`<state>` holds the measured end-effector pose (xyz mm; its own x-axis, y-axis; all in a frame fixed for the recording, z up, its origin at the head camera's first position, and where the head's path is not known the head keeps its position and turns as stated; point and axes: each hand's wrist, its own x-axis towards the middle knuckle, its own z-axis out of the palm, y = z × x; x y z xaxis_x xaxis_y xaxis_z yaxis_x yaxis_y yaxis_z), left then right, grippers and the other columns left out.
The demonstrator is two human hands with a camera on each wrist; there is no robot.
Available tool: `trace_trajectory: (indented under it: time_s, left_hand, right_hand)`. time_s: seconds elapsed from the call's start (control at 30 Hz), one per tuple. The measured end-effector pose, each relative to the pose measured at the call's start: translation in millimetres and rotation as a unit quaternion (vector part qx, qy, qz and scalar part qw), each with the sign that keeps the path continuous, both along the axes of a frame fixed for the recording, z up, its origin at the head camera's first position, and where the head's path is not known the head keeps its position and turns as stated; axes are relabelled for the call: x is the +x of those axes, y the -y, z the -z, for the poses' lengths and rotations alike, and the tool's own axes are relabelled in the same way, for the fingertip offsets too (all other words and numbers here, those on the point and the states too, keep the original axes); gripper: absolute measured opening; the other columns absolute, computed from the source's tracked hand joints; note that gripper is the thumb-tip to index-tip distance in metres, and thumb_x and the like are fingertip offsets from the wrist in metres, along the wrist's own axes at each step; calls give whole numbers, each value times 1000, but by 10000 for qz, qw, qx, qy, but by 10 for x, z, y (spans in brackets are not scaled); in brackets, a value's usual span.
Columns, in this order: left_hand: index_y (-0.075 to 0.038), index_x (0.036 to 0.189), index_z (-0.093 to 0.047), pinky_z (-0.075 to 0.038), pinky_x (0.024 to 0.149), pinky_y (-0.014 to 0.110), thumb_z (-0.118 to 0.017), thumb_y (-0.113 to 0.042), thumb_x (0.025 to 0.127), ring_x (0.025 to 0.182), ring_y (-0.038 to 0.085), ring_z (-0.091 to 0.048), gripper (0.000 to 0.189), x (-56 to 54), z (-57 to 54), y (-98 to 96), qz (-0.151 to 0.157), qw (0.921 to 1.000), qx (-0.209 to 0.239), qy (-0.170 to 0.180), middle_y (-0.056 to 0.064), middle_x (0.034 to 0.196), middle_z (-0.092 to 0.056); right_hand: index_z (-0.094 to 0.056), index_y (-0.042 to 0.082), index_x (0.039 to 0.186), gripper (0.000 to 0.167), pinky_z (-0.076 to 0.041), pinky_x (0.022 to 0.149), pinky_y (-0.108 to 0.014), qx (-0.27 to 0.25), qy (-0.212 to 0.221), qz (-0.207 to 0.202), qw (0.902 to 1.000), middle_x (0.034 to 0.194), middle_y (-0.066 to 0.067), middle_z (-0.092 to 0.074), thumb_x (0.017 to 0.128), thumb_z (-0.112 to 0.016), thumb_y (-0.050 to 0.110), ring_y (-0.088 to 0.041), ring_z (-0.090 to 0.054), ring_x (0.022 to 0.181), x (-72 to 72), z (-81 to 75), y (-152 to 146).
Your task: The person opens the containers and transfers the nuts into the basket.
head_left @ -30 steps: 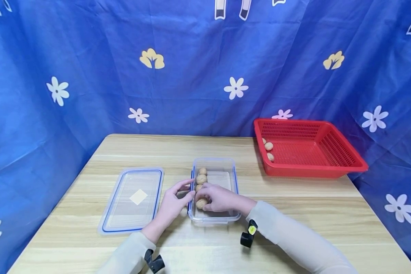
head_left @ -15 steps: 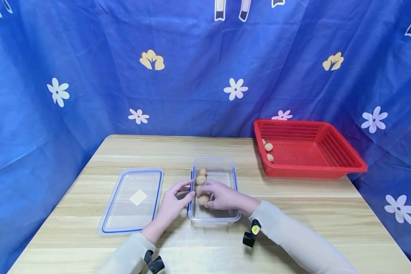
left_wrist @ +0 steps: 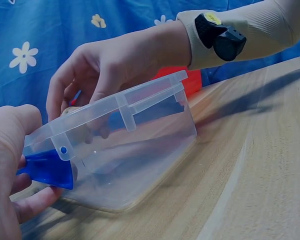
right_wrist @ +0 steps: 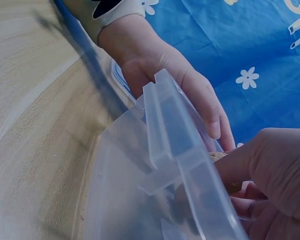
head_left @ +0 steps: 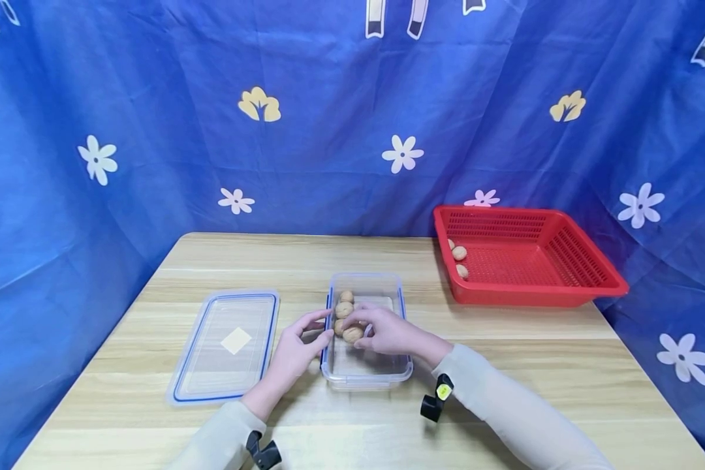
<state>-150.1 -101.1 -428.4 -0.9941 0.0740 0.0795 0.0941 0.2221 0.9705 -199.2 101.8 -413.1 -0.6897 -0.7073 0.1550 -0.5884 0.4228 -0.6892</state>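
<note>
A clear plastic food container (head_left: 366, 379) with blue side clips stands lidless on the table, several walnuts (head_left: 344, 310) lined along its left wall. Reaching in from the right, my right hand (head_left: 384, 331) pinches the nearest walnut (head_left: 353, 335) between thumb and fingers, low inside the container. My left hand (head_left: 296, 352) holds the container's left side, thumb near the rim and fingers about the blue clip (left_wrist: 49, 169) in the left wrist view. In the right wrist view, the container wall (right_wrist: 125, 175) and my right hand (right_wrist: 275, 175) hide most of the walnuts.
The container's lid (head_left: 226, 346), clear with a blue seal and a pale square label, lies flat at the left. At the back right a red plastic basket (head_left: 540, 294) holds walnuts (head_left: 459, 253) against its left wall. A blue patterned cloth (head_left: 329, 130) hangs behind the table.
My right hand has drawn the nearest walnut slightly away from me and to the right, leaving it beside another walnut. The left hand stays on the container's side.
</note>
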Motion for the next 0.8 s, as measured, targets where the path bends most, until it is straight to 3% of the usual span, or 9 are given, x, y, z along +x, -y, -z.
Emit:
trace_trajectory:
  time_s: [0.17, 0.37, 0.47, 0.63, 0.8]
  left_hand:
    - [-16, 125, -59, -54, 74, 29, -70, -18, 84, 108, 29, -55, 42, -91, 205, 44, -95, 9999, -48, -32, 14, 117, -60]
    - [-16, 123, -60, -56, 68, 28, -70, -16, 83, 107, 29, -55, 41, -97, 254, 42, -114, 9999, 80, -28, 15, 115, -60]
    - [-14, 123, -60, -55, 67, 28, -70, -13, 83, 108, 30, -55, 41, -89, 223, 32, -127, 9998, 128, 43, 18, 116, -59]
    - [-6, 125, -57, -54, 73, 27, -67, -9, 85, 108, 33, -54, 42, -9, 29, 1, -67, 10000, -6, -16, 21, 117, -59]
    - [-4, 125, -57, -54, 74, 27, -66, -7, 85, 109, 34, -54, 41, 32, -69, -12, -50, 10000, -35, -3, 21, 118, -58]
  right_hand:
    - [-65, 6, 108, 35, -52, 65, -18, -119, 11, 21, 9999, 108, -6, -54, 74, -72, -3, -12, -56, 81, -21, 11, -32]
    - [-65, 4, 105, 33, -54, 65, -24, -312, -98, -1, 9995, 107, -7, -55, 73, -72, -4, -15, -54, 85, -36, 4, -84]
    - [-65, 4, 105, 33, -54, 66, -28, -335, -136, 45, 9993, 107, -6, -54, 74, -71, -4, -16, -52, 87, -40, -8, -98]
    - [-65, 5, 106, 33, -55, 67, -35, -331, -181, 121, 9992, 105, -6, -54, 74, -71, -3, -16, -52, 85, -37, -17, -113]
    - [-65, 5, 106, 35, -55, 66, -28, -471, -211, 199, 9985, 102, -6, -53, 74, -72, -4, -15, -54, 82, -25, -14, -137]
